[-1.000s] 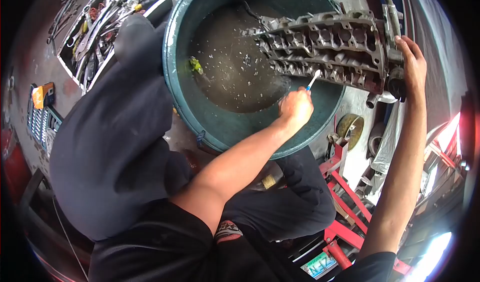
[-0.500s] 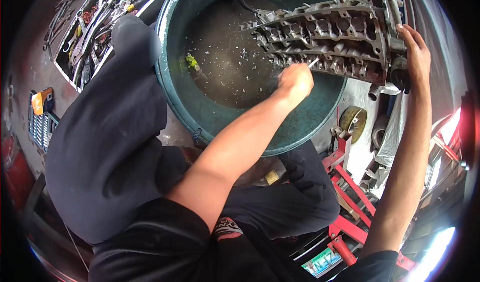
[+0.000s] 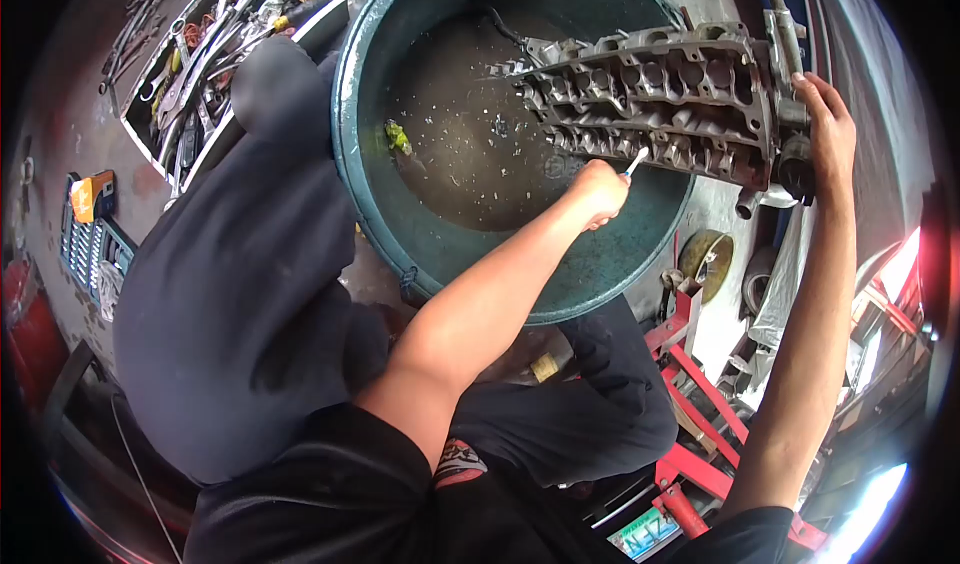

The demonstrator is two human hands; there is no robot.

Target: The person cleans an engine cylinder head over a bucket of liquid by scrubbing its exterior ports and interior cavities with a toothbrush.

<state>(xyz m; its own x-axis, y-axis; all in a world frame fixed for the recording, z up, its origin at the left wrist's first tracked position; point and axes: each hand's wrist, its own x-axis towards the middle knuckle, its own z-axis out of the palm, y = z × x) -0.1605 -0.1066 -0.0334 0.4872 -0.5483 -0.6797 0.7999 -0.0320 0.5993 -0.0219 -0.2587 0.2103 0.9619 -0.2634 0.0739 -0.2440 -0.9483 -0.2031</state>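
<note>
A metal engine cylinder head (image 3: 650, 104) rests tilted across the right rim of a green tub (image 3: 352, 154), its far end reaching over dirty water. My right hand (image 3: 830, 129) is closed around the near right end of the cylinder head, beside a pipe. Below its lower edge, my left hand (image 3: 600, 192) grips a small white toothbrush (image 3: 638, 158). The brush's head points up at the lower row of the casting; whether it touches cannot be told. My left fingers hide most of the handle.
A white-edged box of wrenches (image 3: 215, 64) stands to the left, with a socket set (image 3: 90, 234) below it. A red metal stand (image 3: 690, 364) and a yellowish round part (image 3: 707, 264) are at lower right. Green-yellow debris (image 3: 398, 137) floats in the tub.
My left hand has drawn back slightly from the cylinder head, showing more of the toothbrush. My right hand keeps its hold. The whole view has shifted slightly.
</note>
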